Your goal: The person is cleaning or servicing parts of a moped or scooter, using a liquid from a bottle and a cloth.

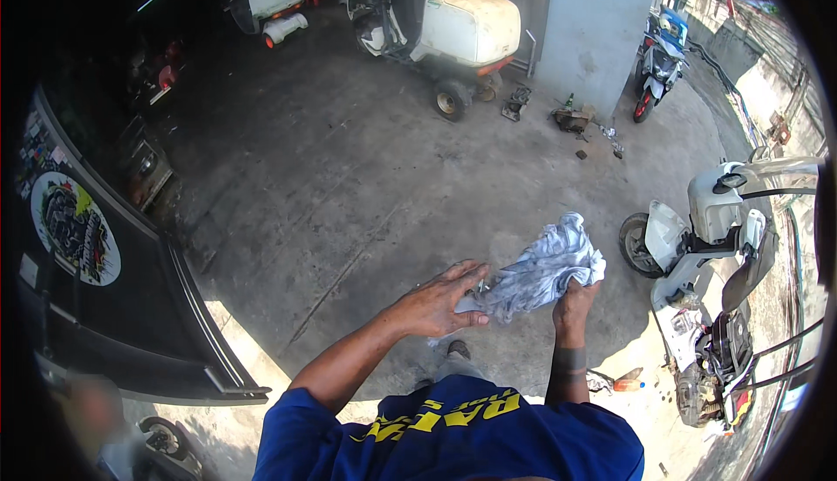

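A crumpled white rag with grey smudges hangs in front of my body. My right hand is closed round its right side, the thumb pressed against the cloth. My left hand is at the rag's left end, with fingers stretched out and thumb apart. A loose corner of the cloth shows between that thumb and the fingers, but the hand does not grip it. Whether the left fingertips touch the rag, I cannot tell.
A partly stripped white scooter stands to my right, near an orange bottle. Ahead is a three-wheeler with a white box, beside a pale pillar with loose parts at its foot. A dark door panel is at left.
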### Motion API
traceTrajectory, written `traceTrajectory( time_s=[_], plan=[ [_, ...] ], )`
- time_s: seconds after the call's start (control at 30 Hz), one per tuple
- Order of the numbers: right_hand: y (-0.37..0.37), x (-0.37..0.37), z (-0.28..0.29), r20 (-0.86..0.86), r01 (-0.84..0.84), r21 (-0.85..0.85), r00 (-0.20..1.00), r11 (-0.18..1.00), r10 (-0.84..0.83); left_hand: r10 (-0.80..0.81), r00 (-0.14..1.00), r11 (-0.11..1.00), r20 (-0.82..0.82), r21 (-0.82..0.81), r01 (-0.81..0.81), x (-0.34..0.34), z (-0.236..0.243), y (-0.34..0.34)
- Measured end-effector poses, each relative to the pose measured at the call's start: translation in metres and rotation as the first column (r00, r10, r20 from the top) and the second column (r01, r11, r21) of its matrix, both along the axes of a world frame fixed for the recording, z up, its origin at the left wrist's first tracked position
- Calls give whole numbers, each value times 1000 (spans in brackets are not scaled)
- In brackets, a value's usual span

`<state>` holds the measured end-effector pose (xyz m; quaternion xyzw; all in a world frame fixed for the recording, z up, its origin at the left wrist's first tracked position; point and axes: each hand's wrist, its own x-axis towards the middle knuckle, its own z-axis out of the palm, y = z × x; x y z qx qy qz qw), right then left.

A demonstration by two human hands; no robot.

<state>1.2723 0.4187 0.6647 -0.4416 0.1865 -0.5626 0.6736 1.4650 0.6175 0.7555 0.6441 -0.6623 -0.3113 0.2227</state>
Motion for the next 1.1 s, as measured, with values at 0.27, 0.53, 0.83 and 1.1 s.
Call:
traceTrajectory(
  time_s=[0.27, 0.53, 0.83, 1.1],
  plan=[
    [-22, 13, -43, 457, -522, 362, 821, 772, 342, 852, 169, 524, -496, 803, -283, 33, -147, -54],
    [0, 54, -38, -396, -299, -48, 882, 953, 257, 560, -320, 828, -764, 534, 172, 18, -218, -105],
    [10, 59, -12, -897, -290, -275, 422, 917, -135, 467, -78, 859, -881, 431, 277, 67, -135, -137],
    [89, 179, -24, -944, -30, -151, 300, 988, -135, 239, 432, 967, -870, 253, -25, 165, -170, -114]
  ],
)
